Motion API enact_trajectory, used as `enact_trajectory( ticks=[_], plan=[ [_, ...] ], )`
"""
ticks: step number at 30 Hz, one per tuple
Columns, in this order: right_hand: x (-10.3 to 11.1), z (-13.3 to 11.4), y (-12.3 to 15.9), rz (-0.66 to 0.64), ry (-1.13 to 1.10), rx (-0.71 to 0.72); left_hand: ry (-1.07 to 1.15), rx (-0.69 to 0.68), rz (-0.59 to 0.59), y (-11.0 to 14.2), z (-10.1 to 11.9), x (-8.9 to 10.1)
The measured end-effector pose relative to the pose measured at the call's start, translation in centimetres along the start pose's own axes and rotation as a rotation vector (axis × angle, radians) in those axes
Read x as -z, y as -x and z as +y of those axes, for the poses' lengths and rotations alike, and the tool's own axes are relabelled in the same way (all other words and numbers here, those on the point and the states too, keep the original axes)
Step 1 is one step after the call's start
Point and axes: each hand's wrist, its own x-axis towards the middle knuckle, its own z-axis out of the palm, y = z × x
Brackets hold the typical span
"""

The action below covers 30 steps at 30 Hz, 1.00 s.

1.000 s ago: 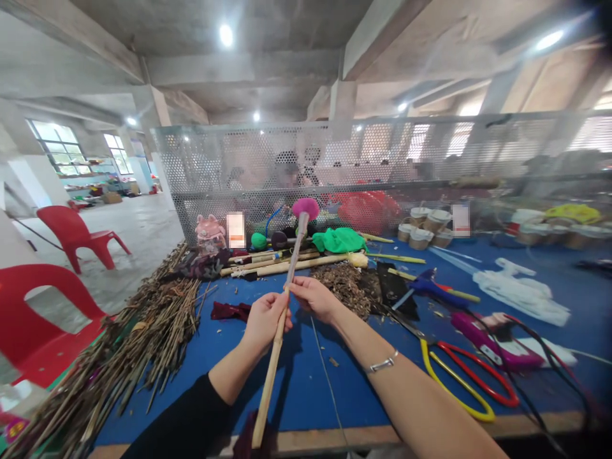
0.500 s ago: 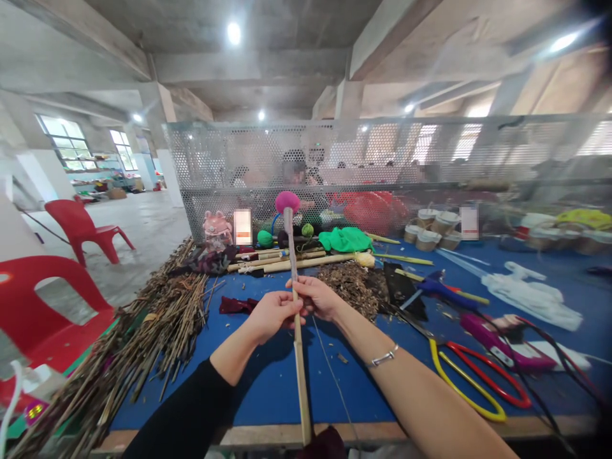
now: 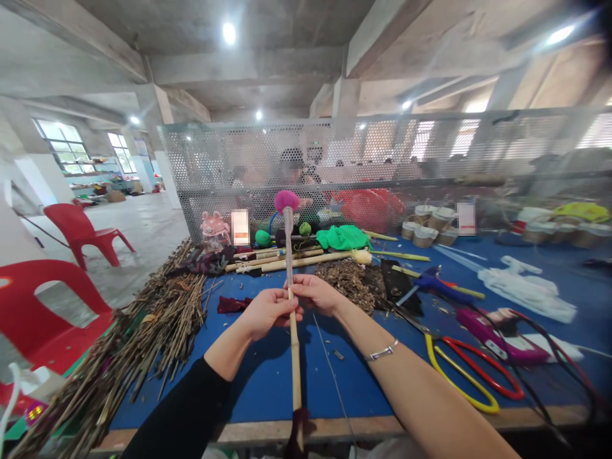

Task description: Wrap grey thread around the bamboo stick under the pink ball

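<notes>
Black sleeve (image 3: pixel 191 401), then left hand (image 3: pixel 268 313) clamped on stick (image 3: pixel 294 357) between both hands, long axis pointing forward to pink ball (image 3: pixel 287 202), well beyond the grip; then right hand (image 3: pixel 315 295) pinching just above, nearer the ball.

The table (image 3: pixel 356 395) had a blue top and a wood-coloured front edge. Along its left side I noted a long heap of dry twigs (image 3: pixel 157 319), with a maroon scrap (image 3: pixel 233 305) near it. Farther back, pale sticks (image 3: pixel 310 260) lay crosswise. A mound of brown chips (image 3: pixel 347 284) sat mid-table. To the right lay large scissors (image 3: pixel 459 371), one handle yellow, one red; near them, a magenta device (image 3: pixel 526 350) and a crumpled white item (image 3: pixel 530 293).
</notes>
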Motion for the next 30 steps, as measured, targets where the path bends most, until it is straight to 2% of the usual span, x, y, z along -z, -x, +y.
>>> enact_trajectory(
  ticks=[2,4,8,10,15,17,19,23,30],
  plan=[
    [0.2,0.1,0.1,-0.044,-0.049,0.009,0.050,0.027,-0.069,0.2,0.2,0.0],
    [0.2,0.3,0.0,-0.041,-0.032,0.018,0.045,0.054,-0.082,0.3,0.1,0.2],
    [0.0,0.4,-0.2,0.035,0.117,0.026,-0.155,0.004,0.102,-0.1,-0.4,0.5],
    [0.1,0.3,-0.2,0.075,0.136,0.031,-0.183,-0.023,0.150,-0.1,-0.4,0.5],
    [0.4,0.3,0.1,0.024,-0.024,-0.010,0.071,0.021,0.036,0.5,0.6,-0.2],
    [0.4,0.4,0.1,0.013,-0.017,-0.029,0.124,0.048,0.003,0.6,0.6,-0.5],
    [0.4,0.6,-0.1,0.057,0.054,-0.039,0.046,0.065,0.017,0.4,0.1,-0.5],
    [0.4,1.1,-0.6,0.183,0.164,-0.026,-0.245,0.008,0.146,-0.3,-1.2,0.1],
    [-0.5,1.5,-0.7,0.207,0.075,0.008,-0.262,-0.048,0.160,-0.3,-1.3,0.0]
  ],
)
